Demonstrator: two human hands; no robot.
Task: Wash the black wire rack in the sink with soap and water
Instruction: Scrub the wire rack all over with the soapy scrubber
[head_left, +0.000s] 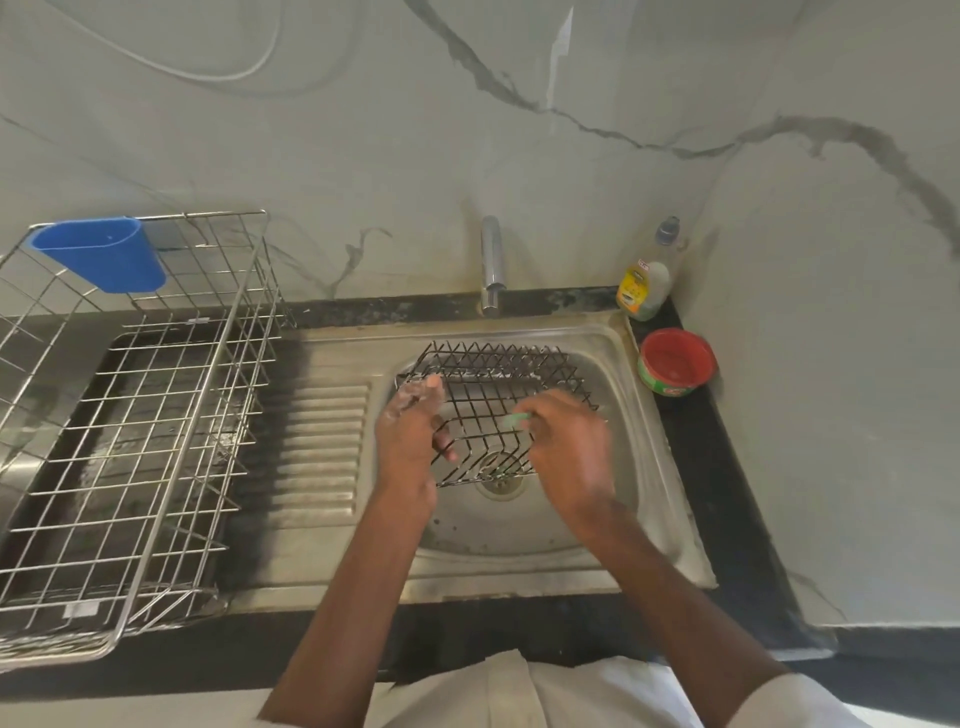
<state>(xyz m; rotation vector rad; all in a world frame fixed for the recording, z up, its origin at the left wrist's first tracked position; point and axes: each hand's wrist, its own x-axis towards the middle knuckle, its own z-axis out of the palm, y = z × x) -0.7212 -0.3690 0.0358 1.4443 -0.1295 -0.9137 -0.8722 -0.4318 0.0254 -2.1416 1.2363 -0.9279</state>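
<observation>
the black wire rack (493, 405) sits tilted in the sink (613, 467), over the drain. the soapy left hand (410, 436) grips its left edge; the right hand (566, 447) pinches a green scrubber (517, 420) against the wires. slick fingers could let the rack slip and clatter down.

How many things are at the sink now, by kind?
Wire racks: 2, black wire rack, steel dish rack
Soap containers: 2, bottle, red tub
Scrubbers: 1, green scrubber
Cups: 1, blue cup
Taps: 1, tap
Total: 7
</observation>
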